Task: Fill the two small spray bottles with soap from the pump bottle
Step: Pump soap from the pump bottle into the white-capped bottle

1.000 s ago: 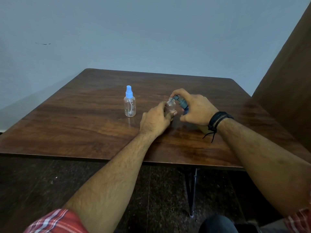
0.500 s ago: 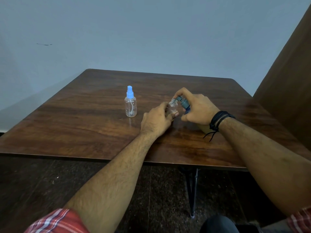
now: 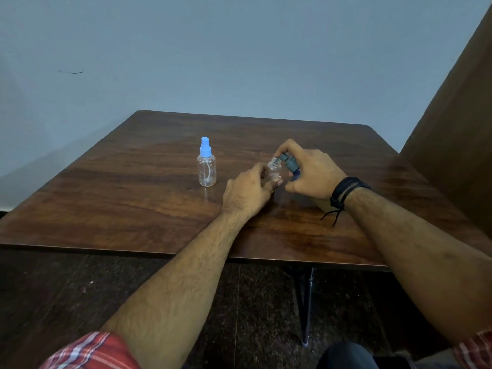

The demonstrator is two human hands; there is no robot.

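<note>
A clear small spray bottle with a blue cap (image 3: 207,167) stands upright on the wooden table (image 3: 133,193), left of my hands. My left hand (image 3: 246,194) is shut on a second clear small bottle (image 3: 274,171) whose neck is uncapped. My right hand (image 3: 311,173) wraps the pump bottle, of which only the grey pump head (image 3: 289,162) shows. Its spout sits right at the open neck, and my index finger rests on top of the pump. The pump bottle's body is hidden behind my right hand.
The table's near edge runs just below my forearms, with dark floor and a table leg (image 3: 306,310) beneath. A brown wooden panel (image 3: 458,134) rises at the right. A pale blue wall stands behind the table.
The pump head has risen slightly and my right hand has shifted a little. The left hand and both small bottles stay where they were.
</note>
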